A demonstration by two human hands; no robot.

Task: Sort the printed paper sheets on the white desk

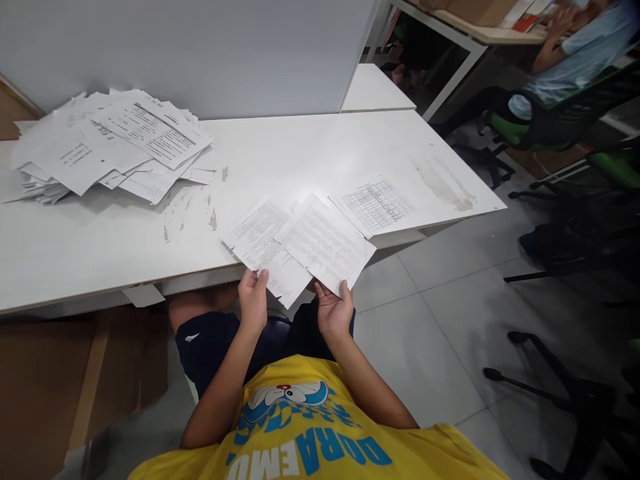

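Observation:
My left hand (254, 300) pinches the near edge of a printed paper sheet (260, 233), thumb on top. A second printed sheet (327, 243) overlaps it on the right, and my right hand (334, 307) grips its lower edge, thumb above and fingers beneath. Both sheets reach over the front edge of the white table. Just beyond the right sheet lies a paper with a printed grid (377, 203), partly covered. Farther left on the table is a big messy pile of printed papers (115, 143).
The white table (280, 153) has worn marks and a grey partition (200, 53) behind it. Cardboard boxes (45, 387) stand below at the left. To the right are office chairs (560, 400) and another person (575, 73) seated at a desk.

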